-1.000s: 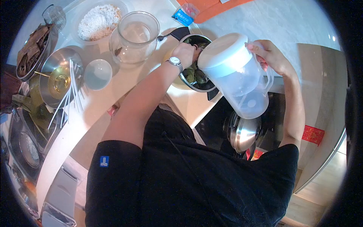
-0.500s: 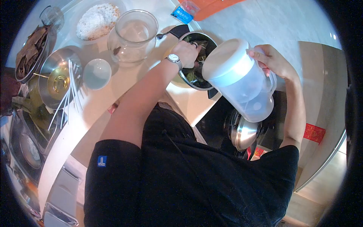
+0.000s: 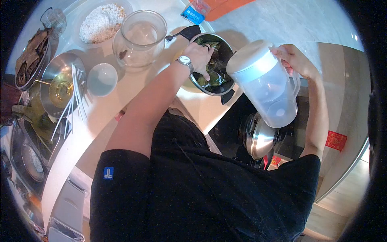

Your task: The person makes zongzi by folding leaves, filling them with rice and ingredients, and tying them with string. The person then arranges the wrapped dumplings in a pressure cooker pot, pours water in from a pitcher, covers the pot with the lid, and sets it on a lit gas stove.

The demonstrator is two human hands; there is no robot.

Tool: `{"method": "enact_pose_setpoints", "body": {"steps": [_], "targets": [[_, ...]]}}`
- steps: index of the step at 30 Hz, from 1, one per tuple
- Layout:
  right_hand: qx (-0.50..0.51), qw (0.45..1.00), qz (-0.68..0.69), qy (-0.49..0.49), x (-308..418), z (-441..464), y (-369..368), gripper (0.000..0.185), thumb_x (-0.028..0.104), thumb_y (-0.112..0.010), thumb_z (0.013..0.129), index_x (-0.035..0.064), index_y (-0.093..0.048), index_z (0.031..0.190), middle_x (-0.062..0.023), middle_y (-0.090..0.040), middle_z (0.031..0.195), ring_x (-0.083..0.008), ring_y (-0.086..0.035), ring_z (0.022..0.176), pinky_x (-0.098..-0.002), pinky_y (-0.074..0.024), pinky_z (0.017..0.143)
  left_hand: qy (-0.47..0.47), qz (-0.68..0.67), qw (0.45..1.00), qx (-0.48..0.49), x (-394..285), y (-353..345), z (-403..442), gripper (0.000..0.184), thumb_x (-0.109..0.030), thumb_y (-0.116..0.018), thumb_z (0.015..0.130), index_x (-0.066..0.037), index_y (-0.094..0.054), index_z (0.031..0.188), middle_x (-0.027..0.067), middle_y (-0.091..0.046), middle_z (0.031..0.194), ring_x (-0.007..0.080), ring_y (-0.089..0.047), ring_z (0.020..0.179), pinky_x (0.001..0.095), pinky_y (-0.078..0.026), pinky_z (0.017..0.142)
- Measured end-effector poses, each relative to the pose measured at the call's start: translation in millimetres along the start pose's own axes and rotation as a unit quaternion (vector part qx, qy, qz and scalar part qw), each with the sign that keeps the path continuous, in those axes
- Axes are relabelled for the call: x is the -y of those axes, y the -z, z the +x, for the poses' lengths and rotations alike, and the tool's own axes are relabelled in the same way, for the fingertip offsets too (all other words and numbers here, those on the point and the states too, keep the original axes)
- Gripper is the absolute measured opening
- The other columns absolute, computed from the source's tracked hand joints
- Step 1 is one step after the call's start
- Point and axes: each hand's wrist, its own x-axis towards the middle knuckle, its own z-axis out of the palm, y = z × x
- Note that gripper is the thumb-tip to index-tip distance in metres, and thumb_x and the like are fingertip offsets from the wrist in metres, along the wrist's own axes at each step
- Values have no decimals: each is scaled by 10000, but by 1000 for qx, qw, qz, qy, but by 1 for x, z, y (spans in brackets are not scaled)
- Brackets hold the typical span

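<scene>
Frosted, see-through plastic makes up the pitcher (image 3: 266, 94), which hangs tipped between the pot (image 3: 217, 94) and the right hand (image 3: 296, 60), lying to that hand's left; its long axis slopes from the white lid (image 3: 248, 56), just beside the pot's right rim, down and back towards the person, the base ending near a steel-lidded pan (image 3: 260, 141), and whether lid and rim touch cannot be told from this angle. The right hand is clamped on the upper end of the handle (image 3: 297, 86), thumb up against the lid's edge, so it alone bears the pitcher. The left hand (image 3: 197, 56), wearing a ring and a watch (image 3: 184, 60), is the nearer one to the pot's contents: it reaches in over green leaf-wrapped bundles (image 3: 217, 79), thumb and fingers spread apart, apparently resting on them rather than closed round any. As for writing, a blue packet (image 3: 192, 16) beyond the pot carries pale characters too small to read, a red label (image 3: 336, 140) at the far right bears gold marks equally unclear, and a blue patch (image 3: 108, 173) on the left sleeve shows a white, L-like emblem with no legible brand name
</scene>
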Motion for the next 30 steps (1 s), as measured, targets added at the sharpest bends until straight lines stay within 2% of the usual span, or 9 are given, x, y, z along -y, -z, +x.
{"method": "enact_pose_setpoints", "body": {"steps": [10,13,15,22,25,28,30], "targets": [[-30,998,1,61,20,-3,11,526,523,-618,870,-3,-610,836,33,-418,539,-67,-408,409,-234,-336,372,-5,1,1000,-8,0,-1,1,1087,-657,-751,571,14,-420,1359,205,-558,1217,305,-627,1020,376,-497,841],[-25,998,21,62,34,-9,12,506,505,-618,875,2,-608,830,40,-412,536,-64,-403,409,-228,-331,372,9,-3,1000,17,1,-2,1,1105,-672,-751,546,-7,-422,1366,193,-564,1217,301,-635,1000,378,-498,830],[6,997,24,69,40,-12,13,498,495,-622,876,-2,-612,835,44,-410,535,-58,-404,412,-220,-324,370,7,-18,1000,-18,4,-10,4,1136,-693,-749,523,-29,-413,1381,175,-582,1195,300,-645,970,383,-502,815],[58,992,-3,115,52,-22,5,494,493,-613,882,2,-622,837,44,-421,536,-53,-417,419,-215,-333,378,9,-18,1000,2,1,2,-3,1232,-745,-729,481,-40,-362,1422,186,-576,1223,306,-651,949,367,-508,824],[77,991,1,112,52,-22,0,487,491,-609,885,8,-624,822,35,-434,533,-57,-427,418,-219,-341,382,4,-13,1000,17,-1,8,-6,1281,-747,-734,461,-31,-327,1442,207,-551,1262,315,-633,1006,369,-498,865],[66,992,-17,103,50,-23,-4,486,489,-612,884,8,-624,815,28,-441,528,-62,-433,415,-227,-346,382,-5,-19,997,75,0,10,-4,1309,-735,-741,461,-18,-290,1458,227,-513,1314,314,-599,1091,378,-473,924],[74,992,-32,96,48,-21,-3,488,485,-612,886,4,-622,804,26,-441,523,-66,-438,416,-231,-351,385,-22,-2,993,113,2,11,0,1351,-708,-760,457,-14,-217,1482,242,-438,1391,313,-558,1165,380,-442,976]]}}
